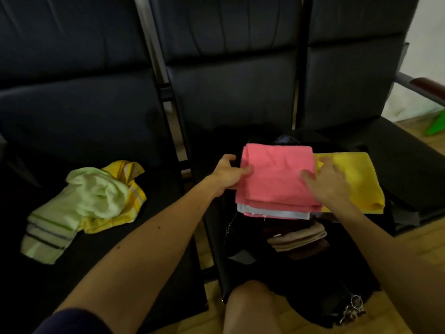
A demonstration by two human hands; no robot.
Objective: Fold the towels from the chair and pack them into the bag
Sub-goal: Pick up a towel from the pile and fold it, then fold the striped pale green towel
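A folded pink towel [277,174] lies on top of a stack in the open black bag [301,273] on the middle chair seat. My left hand [228,173] grips the pink towel's left edge, thumb on top. My right hand [327,182] rests flat with spread fingers on the towel's right side, partly over a folded yellow towel [354,177] beside it. Folded tan and brown towels [296,237] sit lower in the bag. On the left chair seat [72,145] lie a crumpled pale green towel [79,201] and a yellow striped towel [127,189].
Dark padded chairs stand in a row with metal frames [173,112] between them. A wooden armrest [426,85] juts out at the right. My knee [250,307] is at the bottom centre. A metal chain [351,309] hangs from the bag's near end over the wooden floor.
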